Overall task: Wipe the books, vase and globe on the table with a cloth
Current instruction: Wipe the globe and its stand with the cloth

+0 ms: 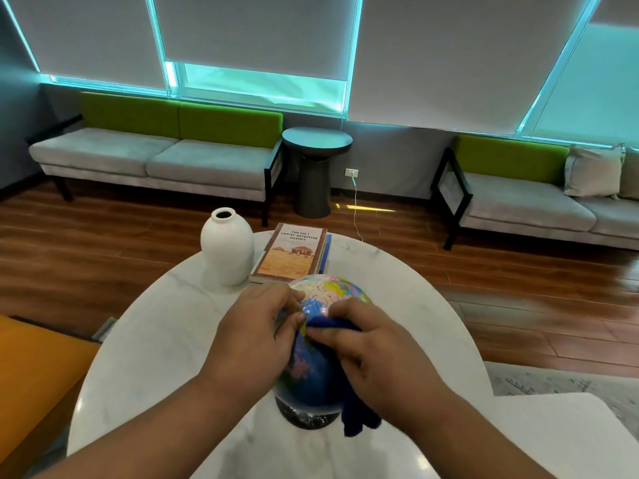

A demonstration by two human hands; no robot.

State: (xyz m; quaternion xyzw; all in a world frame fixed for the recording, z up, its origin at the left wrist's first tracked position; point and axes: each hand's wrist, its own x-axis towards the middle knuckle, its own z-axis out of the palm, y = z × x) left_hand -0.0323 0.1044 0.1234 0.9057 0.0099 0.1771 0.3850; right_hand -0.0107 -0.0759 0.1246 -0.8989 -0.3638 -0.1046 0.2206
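Head view: left hand (256,335) grips globe (326,288); right hand (378,356) clutches cloth (357,416) atop it.

Soft, even room light. Cyan daylight leaks around the lowered blinds (242,29); glare streaks the floor (366,208) and worktop (166,305). Wide-angle bending at the edges; far-right floor blurred.

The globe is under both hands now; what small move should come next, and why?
Probably slide the right hand with the blue cloth up across the globe toward its far side, while the left hand steadies it. The cloth lies only on the near side, and the coloured top shows uncovered. The vase and books stand behind, untouched.
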